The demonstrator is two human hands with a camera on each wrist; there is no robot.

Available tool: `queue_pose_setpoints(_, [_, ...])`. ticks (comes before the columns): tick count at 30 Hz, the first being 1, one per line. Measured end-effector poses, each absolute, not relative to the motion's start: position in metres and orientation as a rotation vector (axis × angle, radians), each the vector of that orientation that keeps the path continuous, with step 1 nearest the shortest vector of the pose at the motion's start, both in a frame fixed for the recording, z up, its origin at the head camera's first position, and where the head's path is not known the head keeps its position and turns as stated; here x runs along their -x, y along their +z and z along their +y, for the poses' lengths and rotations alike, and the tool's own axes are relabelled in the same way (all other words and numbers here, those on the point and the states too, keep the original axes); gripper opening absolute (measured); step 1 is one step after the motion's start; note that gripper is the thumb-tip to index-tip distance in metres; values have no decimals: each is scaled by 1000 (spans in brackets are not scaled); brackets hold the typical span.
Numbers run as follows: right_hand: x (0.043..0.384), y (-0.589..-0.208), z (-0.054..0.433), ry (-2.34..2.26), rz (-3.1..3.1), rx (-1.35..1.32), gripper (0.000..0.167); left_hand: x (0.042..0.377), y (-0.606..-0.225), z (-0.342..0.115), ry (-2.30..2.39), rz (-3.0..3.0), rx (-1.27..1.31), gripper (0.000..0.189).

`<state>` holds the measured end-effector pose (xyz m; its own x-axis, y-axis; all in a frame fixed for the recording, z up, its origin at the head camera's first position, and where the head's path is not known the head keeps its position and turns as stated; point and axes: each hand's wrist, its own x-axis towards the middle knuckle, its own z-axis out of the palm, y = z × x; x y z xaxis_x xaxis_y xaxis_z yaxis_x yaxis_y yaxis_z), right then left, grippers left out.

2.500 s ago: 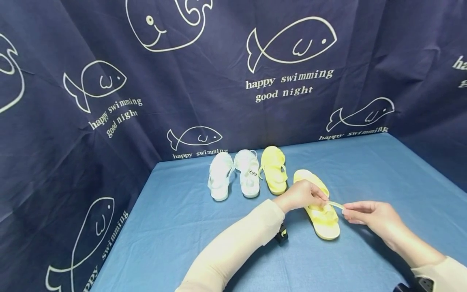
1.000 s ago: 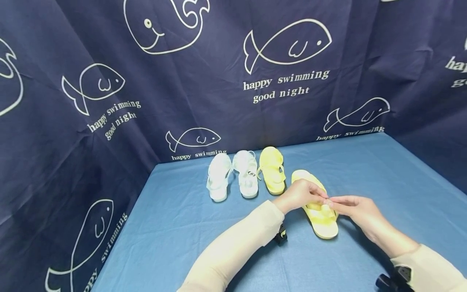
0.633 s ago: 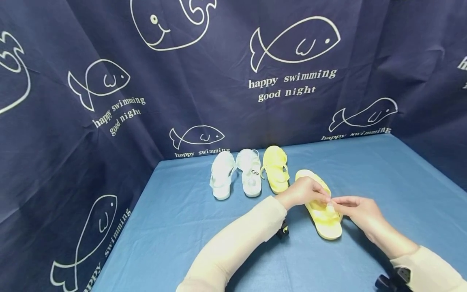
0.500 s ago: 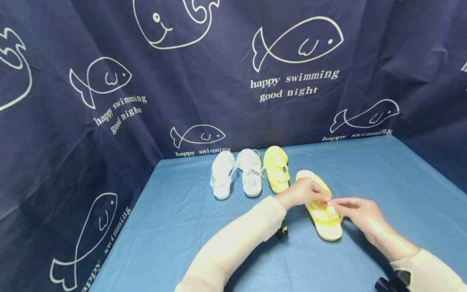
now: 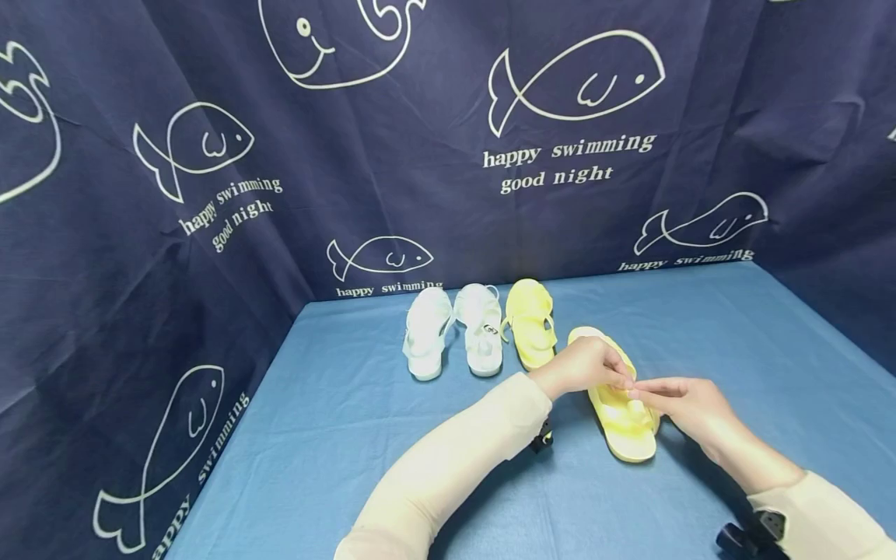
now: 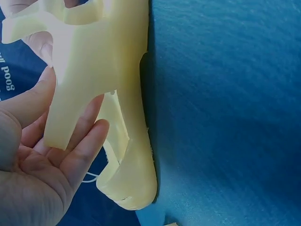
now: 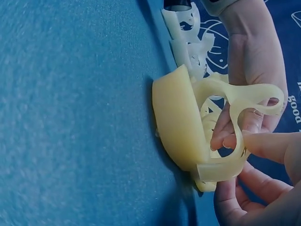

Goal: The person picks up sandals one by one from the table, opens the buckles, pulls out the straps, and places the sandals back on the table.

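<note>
A yellow sandal (image 5: 630,439) lies angled on the blue-covered table, and both hands meet over its upper straps. My left hand (image 5: 591,365) reaches across from the left and pinches a strap at the upper; its fingertips are partly hidden behind the sandal in the left wrist view. From the right side, my right hand (image 5: 693,406) pinches a thin strap (image 7: 218,170) between thumb and fingers, close to the left fingertips. In the right wrist view the sandal's sole (image 7: 175,122) rests against the table. The exact joining point of the strap is too covered by fingers to make out.
To the left of the hands stand another yellow sandal (image 5: 530,327) and two pale mint sandals, one in the middle (image 5: 481,362) and one farthest left (image 5: 425,334). A dark blue curtain (image 5: 392,155) with white fish prints rises behind and beside the table (image 5: 329,435).
My right hand has come leftward with the strap, closing the gap to the left fingertips. During the last half second the hands stay together with only small finger movements; the view shifts slightly.
</note>
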<state>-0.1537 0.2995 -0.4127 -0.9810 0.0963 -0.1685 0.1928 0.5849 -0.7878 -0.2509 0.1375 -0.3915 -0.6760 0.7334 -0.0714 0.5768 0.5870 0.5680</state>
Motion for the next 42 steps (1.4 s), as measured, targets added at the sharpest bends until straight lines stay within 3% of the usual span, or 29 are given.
queue_pose_setpoints(10, [146, -419, 302, -1476, 2645, -288, 67, 249, -399, 141, 924, 2397, -995, 11])
queue_pose_setpoints(23, [142, -421, 297, -1507, 2674, -280, 64, 249, -402, 137, 834, 2424, -1121, 15])
queue_pose_setpoints(42, [143, -424, 300, -1549, 2601, -344, 66, 262, -401, 114, 1085, 2306, -1059, 18])
